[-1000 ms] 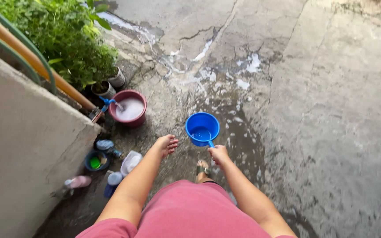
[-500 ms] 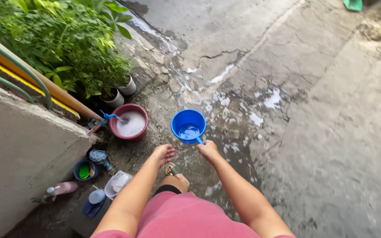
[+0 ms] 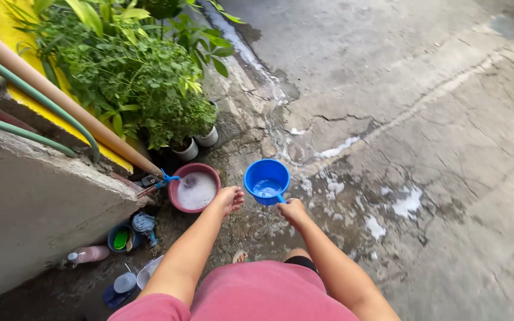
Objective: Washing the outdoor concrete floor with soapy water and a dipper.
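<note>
Outdoors, the right hand [image 3: 294, 211] grips the handle of a blue water dipper [image 3: 266, 181], holding it upright with some water inside above the wet concrete ground [image 3: 435, 148]. Meanwhile the left hand [image 3: 228, 198] hangs empty, fingers loosely spread, just beside a maroon basin [image 3: 194, 188] of soapy water under a blue tap [image 3: 168, 178], near the potted plants [image 3: 150, 83].

Outdoor washing spot: wet concrete [image 3: 423, 119], potted plants [image 3: 144, 77]

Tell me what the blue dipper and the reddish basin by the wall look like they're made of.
Blue dipper: likely plastic, with even bright colour, a smooth moulded rim and a slight sheen. Reddish basin: probably plastic too, with a thick rounded maroon rim; the foamy water inside hides its interior.
</note>
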